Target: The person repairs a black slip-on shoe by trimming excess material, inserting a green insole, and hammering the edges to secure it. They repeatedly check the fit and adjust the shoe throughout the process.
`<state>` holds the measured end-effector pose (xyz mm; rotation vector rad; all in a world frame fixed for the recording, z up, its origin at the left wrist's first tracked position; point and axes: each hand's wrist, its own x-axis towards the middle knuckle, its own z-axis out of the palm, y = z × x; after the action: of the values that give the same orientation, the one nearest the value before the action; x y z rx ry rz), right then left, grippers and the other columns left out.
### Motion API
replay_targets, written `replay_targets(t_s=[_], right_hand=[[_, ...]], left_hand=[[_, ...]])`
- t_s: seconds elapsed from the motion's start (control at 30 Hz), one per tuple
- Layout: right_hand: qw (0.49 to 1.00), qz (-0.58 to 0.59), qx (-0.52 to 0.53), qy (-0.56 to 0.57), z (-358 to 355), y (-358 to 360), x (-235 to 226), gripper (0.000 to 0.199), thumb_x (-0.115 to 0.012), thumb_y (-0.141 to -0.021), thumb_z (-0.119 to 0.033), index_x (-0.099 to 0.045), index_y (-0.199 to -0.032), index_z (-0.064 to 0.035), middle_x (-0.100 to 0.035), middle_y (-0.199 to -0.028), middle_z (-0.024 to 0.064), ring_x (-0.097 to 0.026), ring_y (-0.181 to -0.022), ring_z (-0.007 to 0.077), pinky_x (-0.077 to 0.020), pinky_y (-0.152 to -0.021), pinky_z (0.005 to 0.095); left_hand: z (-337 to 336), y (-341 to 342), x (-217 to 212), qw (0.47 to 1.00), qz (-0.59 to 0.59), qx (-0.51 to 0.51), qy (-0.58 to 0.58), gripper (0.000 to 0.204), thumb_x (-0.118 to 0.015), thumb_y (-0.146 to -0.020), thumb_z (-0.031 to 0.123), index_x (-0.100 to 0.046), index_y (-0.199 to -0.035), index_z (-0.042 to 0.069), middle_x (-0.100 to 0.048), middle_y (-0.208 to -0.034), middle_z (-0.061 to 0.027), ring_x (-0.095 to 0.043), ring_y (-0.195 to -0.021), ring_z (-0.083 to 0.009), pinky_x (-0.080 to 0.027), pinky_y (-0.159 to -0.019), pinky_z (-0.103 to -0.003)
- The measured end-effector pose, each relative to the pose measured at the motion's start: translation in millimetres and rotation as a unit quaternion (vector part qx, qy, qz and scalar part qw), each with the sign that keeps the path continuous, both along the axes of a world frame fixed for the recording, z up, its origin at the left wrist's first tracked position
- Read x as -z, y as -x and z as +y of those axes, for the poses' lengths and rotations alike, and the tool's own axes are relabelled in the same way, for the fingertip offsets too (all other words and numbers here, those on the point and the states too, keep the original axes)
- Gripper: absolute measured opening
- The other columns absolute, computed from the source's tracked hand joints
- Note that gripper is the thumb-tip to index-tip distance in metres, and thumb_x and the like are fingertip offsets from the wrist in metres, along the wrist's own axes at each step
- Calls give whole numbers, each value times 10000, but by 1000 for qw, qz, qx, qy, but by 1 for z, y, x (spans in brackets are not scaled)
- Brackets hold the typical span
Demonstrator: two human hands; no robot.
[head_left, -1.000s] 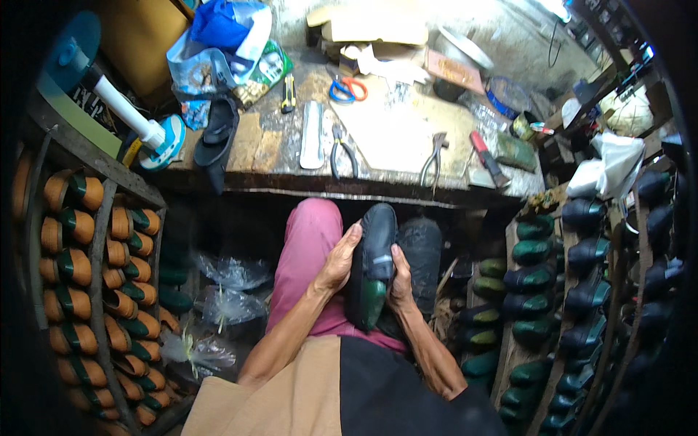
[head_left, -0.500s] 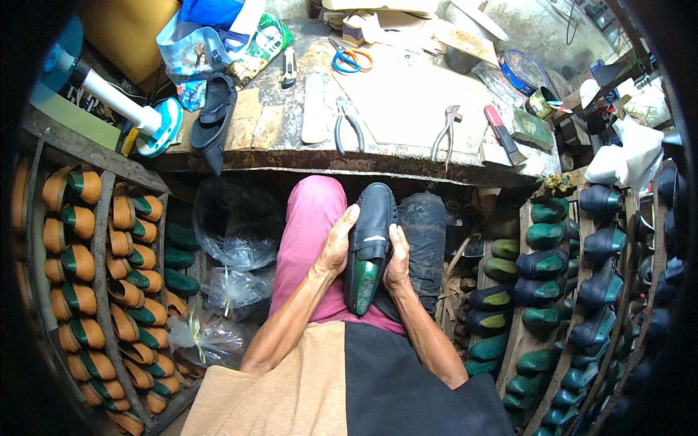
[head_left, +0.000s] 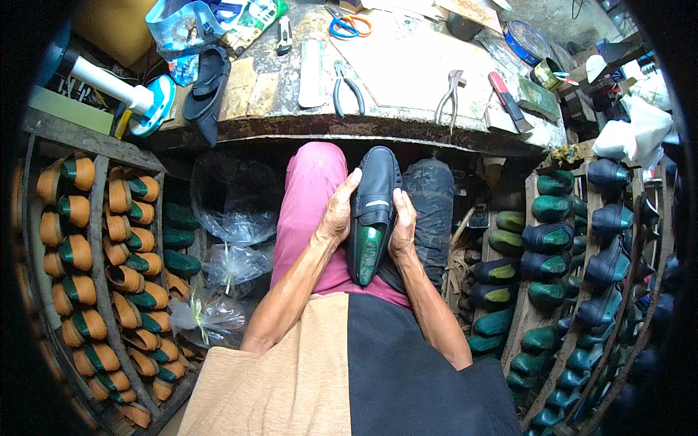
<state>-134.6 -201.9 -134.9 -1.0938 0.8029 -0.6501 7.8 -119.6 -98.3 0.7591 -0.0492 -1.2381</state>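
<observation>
A black loafer point(head_left: 377, 178) lies over my lap, toe pointing away from me, with a pale slit in the strap across its upper. Inside its opening sits a shiny green shoe last point(head_left: 368, 251). My left hand point(head_left: 337, 211) presses along the left side of the shoe, fingers reaching under it. On the opposite side my right hand point(head_left: 403, 224) clasps it, thumb up near the strap. Both palms hold the loafer between them above my thighs; the undersides of the fingers are hidden.
Ahead stands a worn workbench point(head_left: 276, 109) carrying pliers point(head_left: 347, 89), pincers point(head_left: 451, 102), orange-and-blue scissors point(head_left: 350, 25), a red-handled knife point(head_left: 509, 102) and a black sandal point(head_left: 207, 94). Racks of tan shoes point(head_left: 76, 251) rise at left, racks of green lasts point(head_left: 549, 209) at right. Plastic bags point(head_left: 211, 316) lie by my left leg.
The view has tilted, so the bench, my knees and the loafer appear higher in the picture. Both hands keep their hold on the shoe.
</observation>
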Motion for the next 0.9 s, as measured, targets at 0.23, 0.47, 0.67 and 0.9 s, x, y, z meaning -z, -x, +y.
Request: replay_targets(t_s=[0.23, 0.47, 0.67, 0.9], right_hand=[[996, -52, 34, -59, 4, -8, -20, 334, -562, -1174, -349, -676, -1123, -39, -691, -1053, 30, -641, -988, 132, -514, -920, 311], [997, -42, 20, -59, 2, -9, -17, 329, -574, -1165, -344, -676, -1116, -35, -693, -1054, 44, -644, -983, 142, -513, -917, 317], [999, 40, 3, -34, -3, -10, 0, 414, -571, -1163, -440, -701, -1173, -47, -705, -1113, 50, -648, -1040, 155, -518, -964, 338], [971, 47, 62, -226, -30, -26, 13, 531, -658, -1092, -522, -723, -1295, -35, -773, -1124, 119, -774, -967, 255, -656, -885, 437]], left_hand=[[-1, -1, -1, 1000, 3, -1, 5, 582, -550, -1184, 461, -607, -1544, 8, -735, -1417, -129, -744, -1225, -212, -603, -1089, -391], [0, -1, 3, 1000, 1, -8, 18, 576, -540, -1189, 464, -613, -1536, 10, -745, -1400, -124, -752, -1201, -203, -610, -1068, -375], [-6, 0, 27, 993, -108, -4, -56, 642, -493, -1195, 542, -622, -1531, 10, -746, -1375, -96, -735, -1175, -177, -592, -1050, -344], [21, 16, 38, 948, -257, 92, -164, 842, -392, -1153, 729, -624, -1536, 16, -751, -1255, -67, -687, -1076, -132, -578, -974, -307]])
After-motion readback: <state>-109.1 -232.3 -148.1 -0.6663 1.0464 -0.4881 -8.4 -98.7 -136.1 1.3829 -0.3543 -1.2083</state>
